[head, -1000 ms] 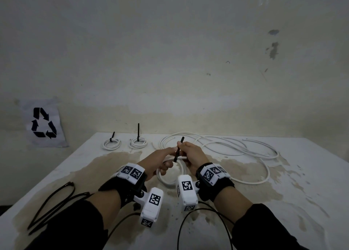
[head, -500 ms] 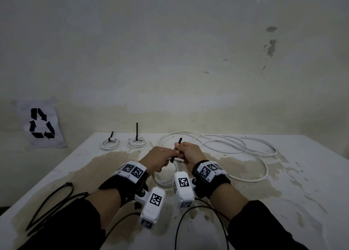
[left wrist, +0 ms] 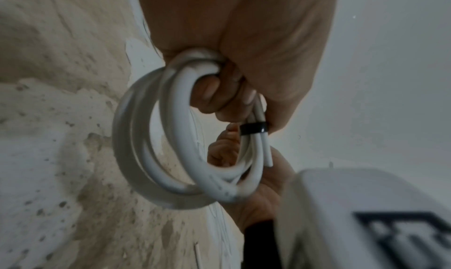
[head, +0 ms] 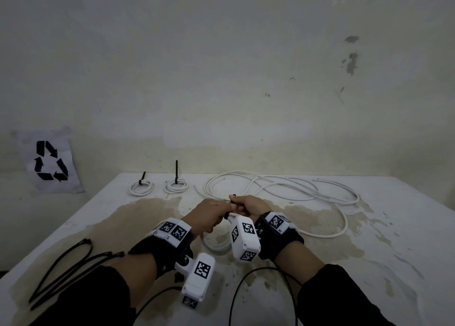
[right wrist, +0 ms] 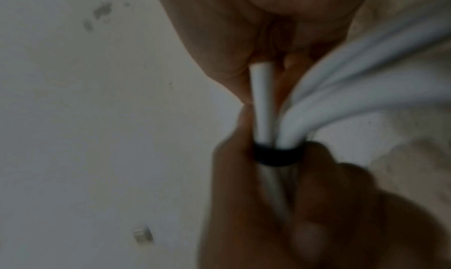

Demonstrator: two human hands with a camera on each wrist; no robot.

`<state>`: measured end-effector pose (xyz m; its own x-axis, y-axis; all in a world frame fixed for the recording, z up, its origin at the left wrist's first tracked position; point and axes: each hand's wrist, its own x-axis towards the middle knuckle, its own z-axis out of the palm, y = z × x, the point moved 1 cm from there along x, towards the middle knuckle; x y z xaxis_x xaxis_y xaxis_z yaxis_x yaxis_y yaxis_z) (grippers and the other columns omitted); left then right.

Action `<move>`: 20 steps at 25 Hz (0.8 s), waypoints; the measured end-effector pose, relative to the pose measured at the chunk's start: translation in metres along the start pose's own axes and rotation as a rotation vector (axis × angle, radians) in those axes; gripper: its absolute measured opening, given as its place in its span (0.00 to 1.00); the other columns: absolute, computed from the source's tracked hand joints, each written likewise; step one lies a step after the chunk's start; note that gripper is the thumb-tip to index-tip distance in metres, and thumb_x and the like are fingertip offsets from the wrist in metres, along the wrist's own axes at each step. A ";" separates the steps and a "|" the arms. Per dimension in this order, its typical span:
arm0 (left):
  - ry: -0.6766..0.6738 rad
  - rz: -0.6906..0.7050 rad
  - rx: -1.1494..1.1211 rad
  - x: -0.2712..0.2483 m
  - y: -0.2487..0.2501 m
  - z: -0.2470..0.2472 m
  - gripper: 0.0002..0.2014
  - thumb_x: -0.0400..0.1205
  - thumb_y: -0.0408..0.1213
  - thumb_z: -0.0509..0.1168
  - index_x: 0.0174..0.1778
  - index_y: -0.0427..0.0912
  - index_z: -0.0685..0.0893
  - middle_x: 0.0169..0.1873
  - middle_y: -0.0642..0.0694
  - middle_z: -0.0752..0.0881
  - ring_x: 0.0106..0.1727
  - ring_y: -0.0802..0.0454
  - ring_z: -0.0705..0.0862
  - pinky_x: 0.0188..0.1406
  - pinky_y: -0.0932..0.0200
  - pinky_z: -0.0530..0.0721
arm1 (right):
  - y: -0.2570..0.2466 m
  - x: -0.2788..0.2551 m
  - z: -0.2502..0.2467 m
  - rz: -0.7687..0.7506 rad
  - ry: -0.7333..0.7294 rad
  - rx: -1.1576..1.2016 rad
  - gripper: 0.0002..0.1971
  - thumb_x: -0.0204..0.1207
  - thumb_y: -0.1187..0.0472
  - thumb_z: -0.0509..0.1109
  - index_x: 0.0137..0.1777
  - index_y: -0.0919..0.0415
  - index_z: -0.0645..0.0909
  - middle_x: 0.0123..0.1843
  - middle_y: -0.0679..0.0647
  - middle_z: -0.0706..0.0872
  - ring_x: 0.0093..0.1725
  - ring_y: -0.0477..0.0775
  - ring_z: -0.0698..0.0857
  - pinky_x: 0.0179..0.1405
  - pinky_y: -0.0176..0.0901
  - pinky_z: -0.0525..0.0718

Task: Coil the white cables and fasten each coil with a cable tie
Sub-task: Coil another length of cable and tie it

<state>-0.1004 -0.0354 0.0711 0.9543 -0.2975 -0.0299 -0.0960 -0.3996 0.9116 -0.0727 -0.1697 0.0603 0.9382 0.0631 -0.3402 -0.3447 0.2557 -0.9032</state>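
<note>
Over the middle of the table (head: 369, 251) my two hands meet. My left hand (head: 216, 214) grips a small white cable coil (left wrist: 175, 138), whose loops hang below the fist (head: 214, 244). A black cable tie (left wrist: 252, 128) rings the coil's strands just beside my left fingers; the band (right wrist: 275, 155) also shows in the right wrist view. A cut cable end (right wrist: 262, 99) sticks out past the band. My right hand (head: 240, 206) pinches the tie's tail, whose tip (head: 234, 195) pokes up above my knuckles.
Two tied white coils (head: 141, 187) (head: 176, 185) lie at the back left, their tie tails standing up. Loose white cables (head: 283, 187) sprawl across the back right. Several black cable ties (head: 66, 264) lie at the near left. A wall rises behind the table.
Much less of the black tie tail now shows above my hands. Both hands have stayed together over the same spot, still holding the coil.
</note>
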 end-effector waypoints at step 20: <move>-0.157 0.000 -0.618 0.007 0.002 0.005 0.18 0.84 0.46 0.61 0.33 0.38 0.81 0.20 0.49 0.78 0.23 0.55 0.78 0.34 0.61 0.81 | 0.008 -0.001 -0.002 -0.291 0.174 0.030 0.18 0.78 0.59 0.57 0.25 0.61 0.71 0.20 0.53 0.71 0.20 0.53 0.66 0.20 0.37 0.64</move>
<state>-0.0953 -0.0428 0.0702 0.8970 -0.4396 -0.0465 0.1294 0.1606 0.9785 -0.0765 -0.1691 0.0526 0.9771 -0.1814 -0.1116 -0.0602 0.2675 -0.9617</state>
